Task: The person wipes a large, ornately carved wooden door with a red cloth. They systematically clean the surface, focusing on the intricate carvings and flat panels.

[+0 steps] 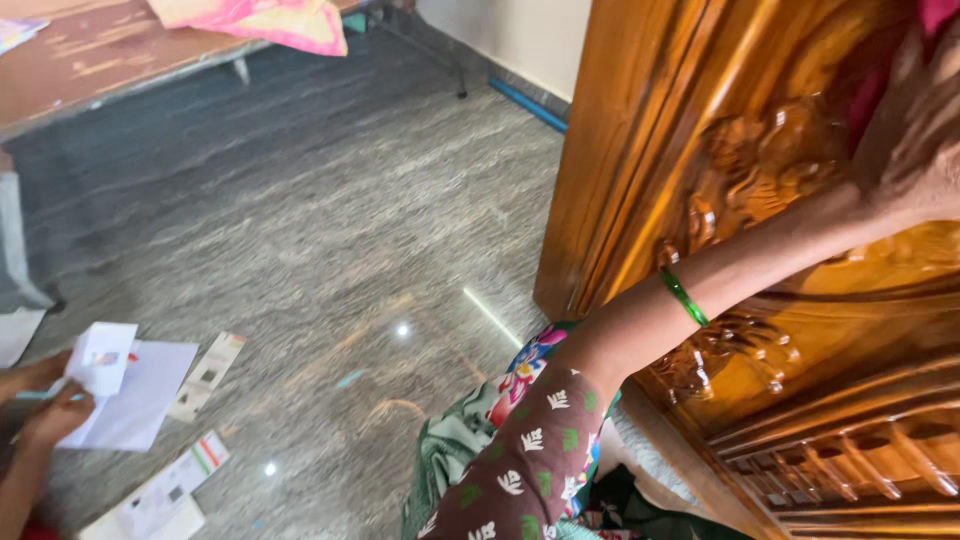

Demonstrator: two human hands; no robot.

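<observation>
Fingers first: mostly lost in blur and the top-right frame edge, so can't tell how far spread or whether curled around anything, though probably just laid flat with the right hand (915, 150) pressed against the carved wooden door (640, 150). No sign of anything gripped. Green bangle (684, 297) on that wrist, brown patterned sleeve (530, 450) further down the arm, left hand nowhere in shot. As for the door: filling the whole right side of the view, standing on the grey stone floor (330, 220) with its near edge toward the room. Looks solid and heavy, totally stiff, not something to budge with a light touch. Glossy varnish, so likely slick under a flat palm. Better purchase on the raised floral carving under the forearm or on the long vertical edge, rather than on the smooth panels. Not fragile overall, but worth going easy on the thin bits of relief and the little turned spindles low down. Warm honey-orange timber, deep mouldings, lots of shine. Further out, well apart from the door at lower left, another person's hands (55, 420) on some white papers (140, 395), with a couple of printed cards (205, 375) lying on the floor beside them. Far back, a worn tabletop (70, 60) with a pink cloth (270, 20) hanging over it.
</observation>
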